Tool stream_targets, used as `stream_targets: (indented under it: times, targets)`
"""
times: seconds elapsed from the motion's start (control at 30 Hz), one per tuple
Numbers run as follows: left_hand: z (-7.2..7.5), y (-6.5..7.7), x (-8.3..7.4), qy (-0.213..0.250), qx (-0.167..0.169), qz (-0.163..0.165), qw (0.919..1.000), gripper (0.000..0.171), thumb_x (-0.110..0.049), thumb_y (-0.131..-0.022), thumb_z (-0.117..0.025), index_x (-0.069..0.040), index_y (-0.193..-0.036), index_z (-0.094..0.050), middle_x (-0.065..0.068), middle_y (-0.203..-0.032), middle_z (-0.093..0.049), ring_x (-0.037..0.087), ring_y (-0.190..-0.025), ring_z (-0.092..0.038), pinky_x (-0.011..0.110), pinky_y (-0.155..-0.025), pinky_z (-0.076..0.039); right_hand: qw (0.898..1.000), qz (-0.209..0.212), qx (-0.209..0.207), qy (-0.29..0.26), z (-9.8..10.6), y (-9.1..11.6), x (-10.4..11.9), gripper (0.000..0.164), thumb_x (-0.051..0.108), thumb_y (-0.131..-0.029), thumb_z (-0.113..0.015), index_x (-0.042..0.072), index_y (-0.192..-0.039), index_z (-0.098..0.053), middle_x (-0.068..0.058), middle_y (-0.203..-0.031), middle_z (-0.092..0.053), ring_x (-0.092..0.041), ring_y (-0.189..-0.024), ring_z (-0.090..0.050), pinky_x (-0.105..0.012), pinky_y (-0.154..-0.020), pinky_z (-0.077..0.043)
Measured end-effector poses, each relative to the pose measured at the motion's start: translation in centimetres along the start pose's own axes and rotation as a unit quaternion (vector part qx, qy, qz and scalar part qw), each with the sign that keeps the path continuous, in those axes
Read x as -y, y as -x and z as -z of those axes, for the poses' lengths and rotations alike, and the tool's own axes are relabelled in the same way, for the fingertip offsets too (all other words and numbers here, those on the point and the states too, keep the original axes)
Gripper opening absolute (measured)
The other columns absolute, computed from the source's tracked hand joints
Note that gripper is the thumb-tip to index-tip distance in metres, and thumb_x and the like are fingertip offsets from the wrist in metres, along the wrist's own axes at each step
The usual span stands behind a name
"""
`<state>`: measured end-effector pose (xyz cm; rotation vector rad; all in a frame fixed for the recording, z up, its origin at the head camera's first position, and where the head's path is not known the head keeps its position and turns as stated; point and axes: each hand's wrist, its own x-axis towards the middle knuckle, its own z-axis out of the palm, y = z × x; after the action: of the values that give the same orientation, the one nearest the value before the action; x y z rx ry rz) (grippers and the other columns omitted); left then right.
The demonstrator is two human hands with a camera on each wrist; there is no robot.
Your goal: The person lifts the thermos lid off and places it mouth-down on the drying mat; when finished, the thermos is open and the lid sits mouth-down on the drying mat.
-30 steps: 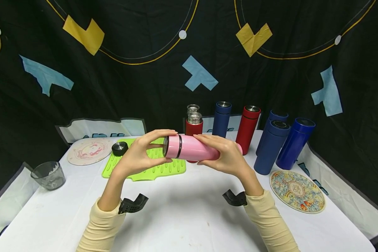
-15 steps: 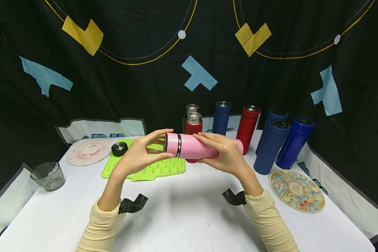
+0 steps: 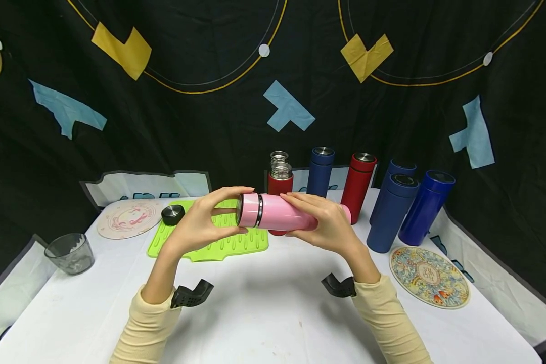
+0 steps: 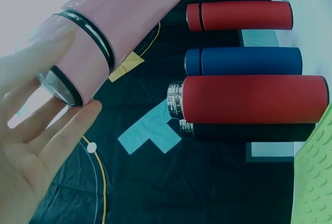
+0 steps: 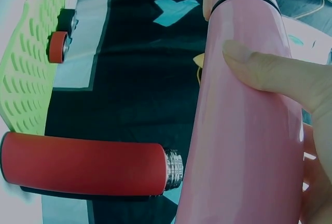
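Right hand (image 3: 324, 221) grips the likely stiff, slick pink flask (image 3: 283, 213), perhaps heavy (contents hidden), best round its body, left hand (image 3: 201, 220) pinching the cap (image 3: 249, 210) beyond.

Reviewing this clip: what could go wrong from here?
1. The pink bottle is held sideways in midair; if its cap loosens, any contents might spill onto the table. Whether it holds liquid cannot be seen.
2. The left grip is on the cap, whose glossy surface might slip.
3. If the right grip slackens, the bottle could swing into the uncapped red bottle behind it.
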<state>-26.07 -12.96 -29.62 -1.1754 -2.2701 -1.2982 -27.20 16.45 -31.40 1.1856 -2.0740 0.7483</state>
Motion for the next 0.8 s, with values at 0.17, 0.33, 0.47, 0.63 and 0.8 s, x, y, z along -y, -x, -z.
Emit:
stream_targets:
  times: [0.17, 0.33, 0.47, 0.63, 0.8]
  targets:
    - [0.1, 0.1, 0.0, -0.002, -0.005, 0.017, 0.9998, 0.076, -0.011, -0.072, -0.086, -0.015, -0.138, -0.051, 0.003, -0.134, -0.053, 0.023, -0.114, -0.055, 0.039, -0.086, -0.054, 1.0, 0.001, -0.003, 0.011, -0.1, 0.0, 0.1, 0.074, 0.016, -0.064, -0.091, 0.01, -0.131, -0.061, -0.011, -0.128, -0.061, -0.029, -0.116, -0.059, -0.045, -0.093, -0.051]
    - [0.1, 0.2, 0.0, -0.009, -0.013, 0.057, 0.9983, 0.074, -0.02, -0.073, -0.086, -0.018, -0.138, -0.052, 0.003, -0.131, -0.056, 0.025, -0.11, -0.058, 0.038, -0.084, -0.056, 0.999, 0.003, -0.001, 0.032, -0.1, 0.0, 0.0, 0.074, 0.018, -0.065, -0.091, 0.012, -0.132, -0.06, -0.01, -0.128, -0.061, -0.029, -0.115, -0.059, -0.045, -0.093, -0.051]
    - [0.5, 0.3, -0.2, -0.018, -0.042, 0.099, 0.994, 0.068, -0.024, -0.077, -0.083, -0.02, -0.137, -0.052, 0.005, -0.125, -0.058, 0.023, -0.107, -0.06, 0.034, -0.082, -0.056, 0.999, -0.003, -0.011, 0.046, 0.1, 0.1, -0.2, 0.075, 0.017, -0.064, -0.091, 0.011, -0.132, -0.06, -0.011, -0.127, -0.062, -0.029, -0.115, -0.059, -0.046, -0.093, -0.051]
    - [1.1, 0.4, -0.1, -0.017, -0.061, 0.121, 0.9907, 0.068, -0.023, -0.079, -0.082, -0.019, -0.139, -0.051, 0.008, -0.124, -0.057, 0.025, -0.103, -0.062, 0.034, -0.082, -0.056, 0.999, -0.019, -0.02, 0.042, 0.5, 0.2, -0.4, 0.076, 0.015, -0.064, -0.092, 0.011, -0.133, -0.059, -0.011, -0.127, -0.062, -0.029, -0.115, -0.059, -0.045, -0.091, -0.052]
    - [1.3, 0.4, 0.2, -0.019, -0.057, 0.122, 0.9907, 0.07, -0.025, -0.078, -0.082, -0.018, -0.14, -0.05, 0.009, -0.124, -0.057, 0.027, -0.103, -0.062, 0.036, -0.081, -0.056, 0.999, -0.043, -0.016, 0.029, 0.6, 0.3, -0.4, 0.084, 0.014, -0.064, -0.091, 0.01, -0.139, -0.053, -0.01, -0.129, -0.061, -0.028, -0.113, -0.059, -0.043, -0.089, -0.053]
